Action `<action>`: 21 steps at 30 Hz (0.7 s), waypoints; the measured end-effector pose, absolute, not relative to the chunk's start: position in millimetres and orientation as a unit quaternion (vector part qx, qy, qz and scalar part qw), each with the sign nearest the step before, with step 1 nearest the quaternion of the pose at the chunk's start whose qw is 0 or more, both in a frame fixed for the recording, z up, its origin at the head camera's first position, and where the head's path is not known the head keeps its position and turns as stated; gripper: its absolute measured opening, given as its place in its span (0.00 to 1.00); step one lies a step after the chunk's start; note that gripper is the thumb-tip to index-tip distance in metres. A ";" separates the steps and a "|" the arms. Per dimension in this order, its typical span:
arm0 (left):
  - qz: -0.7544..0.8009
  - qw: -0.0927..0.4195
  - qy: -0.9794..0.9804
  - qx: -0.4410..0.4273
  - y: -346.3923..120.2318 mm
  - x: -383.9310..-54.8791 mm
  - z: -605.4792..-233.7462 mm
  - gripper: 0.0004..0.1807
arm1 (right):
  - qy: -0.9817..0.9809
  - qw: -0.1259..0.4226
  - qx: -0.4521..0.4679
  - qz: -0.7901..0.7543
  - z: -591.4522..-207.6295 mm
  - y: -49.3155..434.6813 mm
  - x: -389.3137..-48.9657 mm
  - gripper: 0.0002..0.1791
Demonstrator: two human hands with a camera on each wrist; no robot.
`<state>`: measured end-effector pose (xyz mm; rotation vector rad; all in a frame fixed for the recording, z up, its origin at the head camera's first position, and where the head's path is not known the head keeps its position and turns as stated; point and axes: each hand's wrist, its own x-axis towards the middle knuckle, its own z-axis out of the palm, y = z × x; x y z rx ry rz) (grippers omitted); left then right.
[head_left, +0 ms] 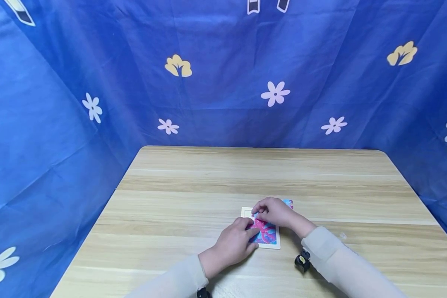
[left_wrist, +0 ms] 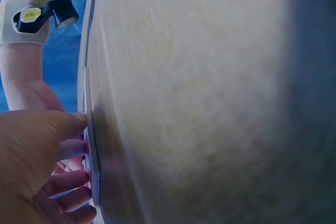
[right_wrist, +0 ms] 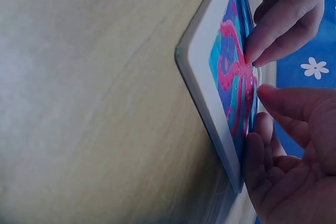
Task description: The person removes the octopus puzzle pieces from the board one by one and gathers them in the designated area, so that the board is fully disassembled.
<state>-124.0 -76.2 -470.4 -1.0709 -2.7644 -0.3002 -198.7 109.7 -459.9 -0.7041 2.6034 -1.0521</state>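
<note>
A small framed jigsaw puzzle [head_left: 268, 240] with a pink and blue picture lies flat near the front of the wooden counter [head_left: 208, 182]. The left hand [head_left: 232, 246] presses relaxed fingertips on its near left edge. The right hand [head_left: 273, 212] pinches a puzzle piece [head_left: 256, 216] at the upper left corner.

Pink/blue swirl puzzle [head_left: 265, 234] w/ white frame; light wood-grain table [head_left: 208, 186]; blue floral backdrop [head_left: 223, 82]
</note>
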 end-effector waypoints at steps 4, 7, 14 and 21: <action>-0.105 0.078 -0.925 -0.356 -76.2 -123.8 -470.9 0.22 | 0.894 0.127 -0.240 -0.357 -458.3 109.2 -198.0 0.05; -0.111 0.077 -0.925 -0.355 -76.4 -123.9 -471.3 0.22 | 0.896 0.125 -0.241 -0.352 -458.9 109.0 -198.5 0.05; -0.119 0.070 -0.926 -0.351 -77.4 -124.4 -472.2 0.22 | 0.897 0.122 -0.247 -0.345 -460.2 109.2 -199.9 0.05; -0.123 0.068 -0.926 -0.349 -77.6 -124.1 -471.5 0.22 | 0.906 0.114 -0.240 -0.329 -459.9 109.5 -199.1 0.06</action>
